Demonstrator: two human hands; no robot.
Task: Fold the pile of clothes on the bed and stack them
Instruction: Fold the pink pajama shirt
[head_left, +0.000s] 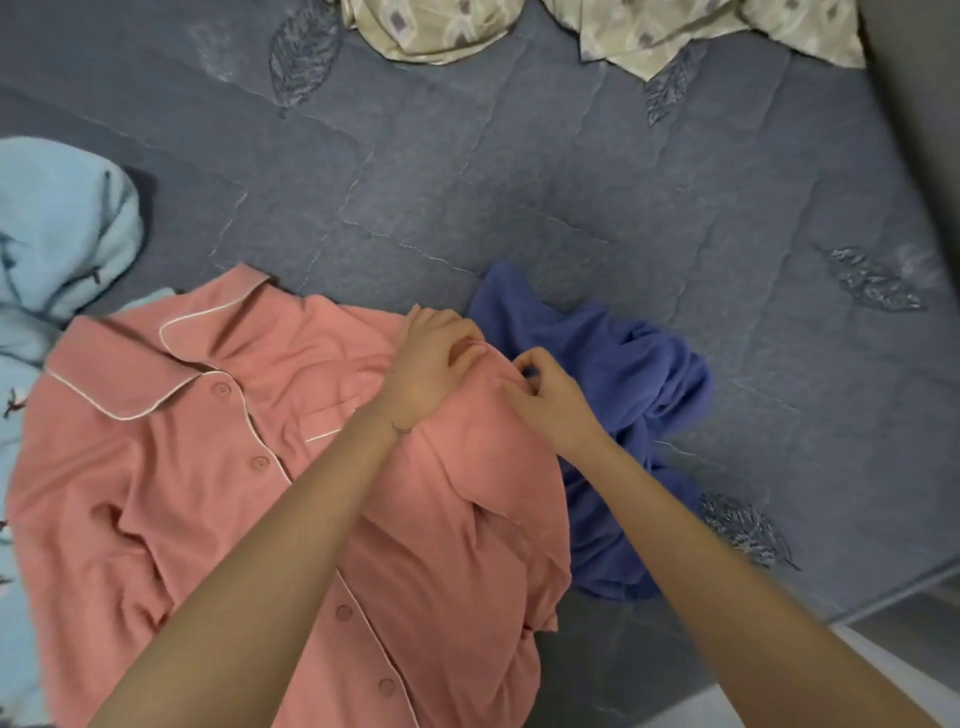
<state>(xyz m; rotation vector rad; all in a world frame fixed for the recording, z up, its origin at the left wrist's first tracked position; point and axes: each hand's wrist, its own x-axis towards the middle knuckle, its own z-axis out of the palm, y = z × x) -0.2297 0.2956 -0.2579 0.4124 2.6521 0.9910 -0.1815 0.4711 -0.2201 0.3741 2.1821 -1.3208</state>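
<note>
A salmon-pink button-up pyjama shirt (171, 467) with white piping lies front up on the grey-blue bed cover (571, 182), collar toward the far left. My left hand (431, 358) grips a bunched fold at the shirt's right shoulder. Close beside it, my right hand (550, 400) pinches the same pink edge with curled fingers. A crumpled dark blue garment (639, 379) lies right of the shirt, partly under it. A light blue patterned garment (57, 234) is heaped at the far left.
A beige patterned cloth (649, 31) lies crumpled at the top edge of the bed. The bed's edge runs along the lower right, with pale floor (893, 660) beyond. A grey wall or panel (919, 104) rises at the right.
</note>
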